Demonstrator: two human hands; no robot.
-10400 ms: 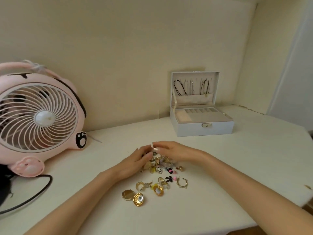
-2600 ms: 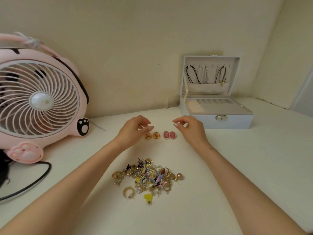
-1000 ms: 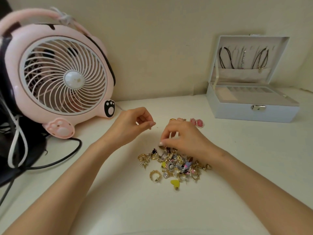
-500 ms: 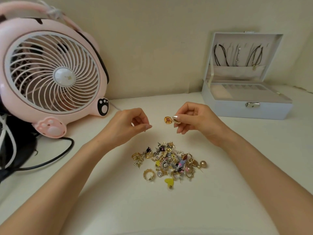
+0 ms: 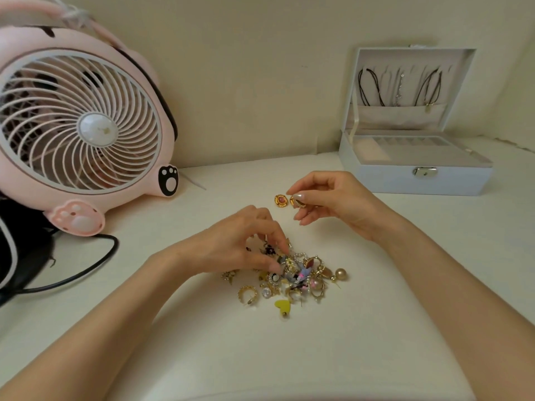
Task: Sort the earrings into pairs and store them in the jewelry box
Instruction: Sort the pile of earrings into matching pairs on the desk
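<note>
Hands apart over a white table [image 5: 376,328], sorting earrings

A pink fan [image 5: 86,125] with paw prints stands at the far left against the wall, its black cable [image 5: 86,267] looping over the table. The jewelry box [image 5: 417,180] sits far right with its lid [image 5: 414,120] upright and necklaces [image 5: 373,88] hanging inside. The left hand [image 5: 240,244] reaches down into the far-left side of the earring pile [image 5: 301,277], fingers curled; I cannot tell whether it grips anything. The right hand [image 5: 333,204] is raised beyond the pile, well short of the box, pinching 1 gold earring [image 5: 298,201] between thumb and forefinger. A matching gold earring with a pink centre [image 5: 280,200] is just beside it. A yellow heart earring [image 5: 282,304] lies at the pile's near edge.
</note>
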